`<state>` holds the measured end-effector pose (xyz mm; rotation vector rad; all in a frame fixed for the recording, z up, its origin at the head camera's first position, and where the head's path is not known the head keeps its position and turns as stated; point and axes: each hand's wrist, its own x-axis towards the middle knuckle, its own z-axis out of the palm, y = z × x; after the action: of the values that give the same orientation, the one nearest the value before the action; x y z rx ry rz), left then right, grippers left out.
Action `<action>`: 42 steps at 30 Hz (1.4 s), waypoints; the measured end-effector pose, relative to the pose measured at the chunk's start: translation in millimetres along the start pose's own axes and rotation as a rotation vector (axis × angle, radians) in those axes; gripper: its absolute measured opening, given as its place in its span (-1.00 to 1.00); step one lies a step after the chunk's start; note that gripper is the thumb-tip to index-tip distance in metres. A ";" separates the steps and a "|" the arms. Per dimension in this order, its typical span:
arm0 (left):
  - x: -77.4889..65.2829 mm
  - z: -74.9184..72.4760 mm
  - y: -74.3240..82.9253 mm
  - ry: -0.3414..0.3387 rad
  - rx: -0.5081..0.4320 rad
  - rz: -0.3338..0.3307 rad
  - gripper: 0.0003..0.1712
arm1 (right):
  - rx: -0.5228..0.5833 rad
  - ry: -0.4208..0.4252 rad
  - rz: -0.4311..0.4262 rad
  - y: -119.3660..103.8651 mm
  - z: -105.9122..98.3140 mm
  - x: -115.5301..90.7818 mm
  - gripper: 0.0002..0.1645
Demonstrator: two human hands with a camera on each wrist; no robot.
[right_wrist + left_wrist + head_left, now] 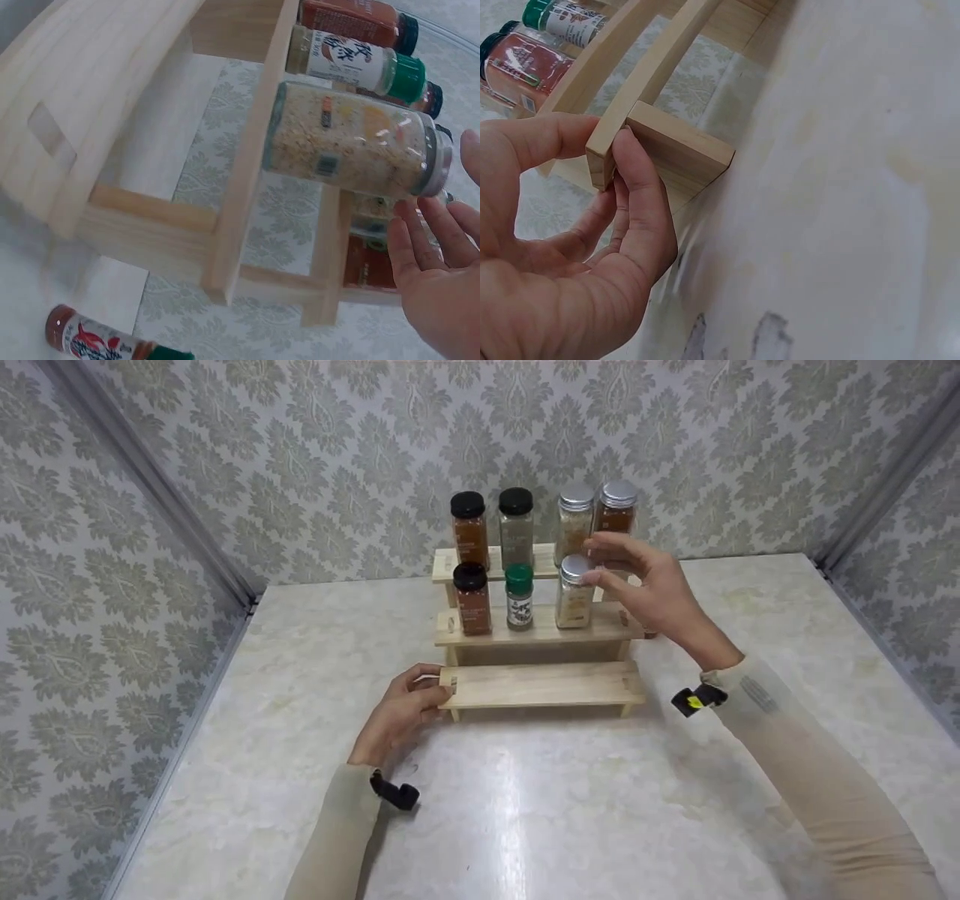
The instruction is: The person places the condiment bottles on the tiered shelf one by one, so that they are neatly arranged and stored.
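Observation:
A three-tier wooden spice rack (544, 686) stands on the table. My left hand (401, 709) pinches the left end of its lowest board (604, 150) between thumb and fingers. On the middle tier, toward the right, a silver-lidded spice jar (574, 606) of pale flakes stands upright. Close by its lid is my right hand (652, 589), with thumb and fingers spread; in the right wrist view the thumb is apart from the lid (439, 161), and whether a fingertip touches it is hard to tell. Left of that jar stand a green-capped shaker (519, 604) and a black-capped jar (473, 604).
The top tier bears two black-capped jars (516, 529) and two silver-lidded ones (616, 506), the rightmost partly behind my right hand. A red-labelled, green-capped shaker (97, 334) is beside the rack's right end. Patterned walls (375, 457) enclose the table's back and sides.

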<state>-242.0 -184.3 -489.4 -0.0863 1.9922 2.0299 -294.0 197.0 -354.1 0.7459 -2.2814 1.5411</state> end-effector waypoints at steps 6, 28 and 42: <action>0.1 -1.6 -0.5 0.003 0.002 0.004 -0.51 | -0.007 0.042 -0.013 -1.0 -17.0 -4.2 -0.44; -0.9 -0.9 2.2 -0.025 -0.012 -0.005 -0.52 | -0.214 0.122 0.220 70.7 -65.4 -16.7 -0.36; -1.4 -1.5 2.4 -0.031 -0.023 -0.002 -0.50 | -0.205 -0.015 0.390 123.7 -63.5 -32.1 -0.18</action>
<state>-241.4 -186.0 -486.8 -0.0616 1.9496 2.0408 -340.3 300.1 -441.2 0.2699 -2.6609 1.4163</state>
